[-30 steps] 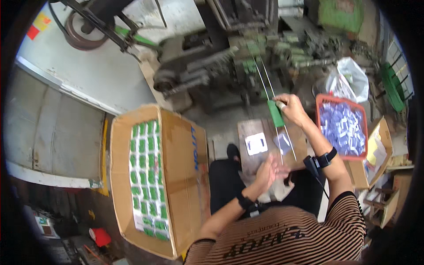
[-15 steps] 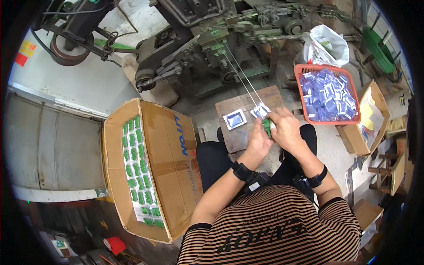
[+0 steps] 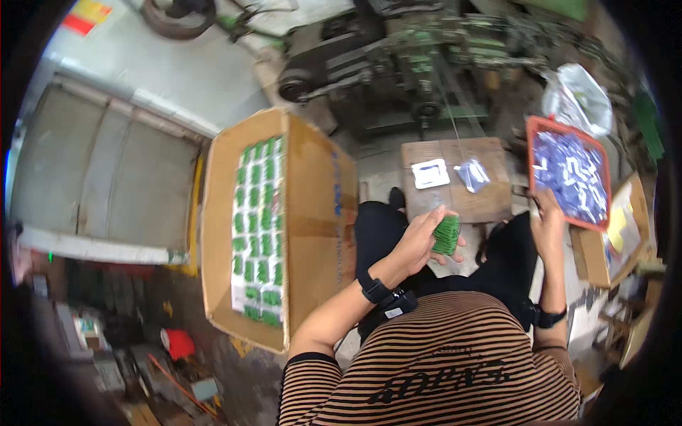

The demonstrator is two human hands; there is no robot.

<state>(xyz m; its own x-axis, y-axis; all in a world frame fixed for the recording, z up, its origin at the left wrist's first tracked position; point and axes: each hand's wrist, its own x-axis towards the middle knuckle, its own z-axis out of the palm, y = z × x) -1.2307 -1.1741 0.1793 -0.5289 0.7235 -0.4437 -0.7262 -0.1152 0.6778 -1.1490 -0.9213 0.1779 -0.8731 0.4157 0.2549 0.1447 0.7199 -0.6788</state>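
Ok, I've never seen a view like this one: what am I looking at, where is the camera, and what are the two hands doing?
The camera sits on the person's head and looks down, so the striped shirt and both forearms come in from the bottom edge; the wide lens bends straight lines near the rim. There is no robot, only bare hands. The left hand holds a small green bundle over the lap. The right hand reaches to the edge of a red tray full of small blue and white packets. Ahead stands a low wooden block with a white packet and a clear bag on it, in front of a green machine. On the person's left an open cardboard box holds rows of green packs.
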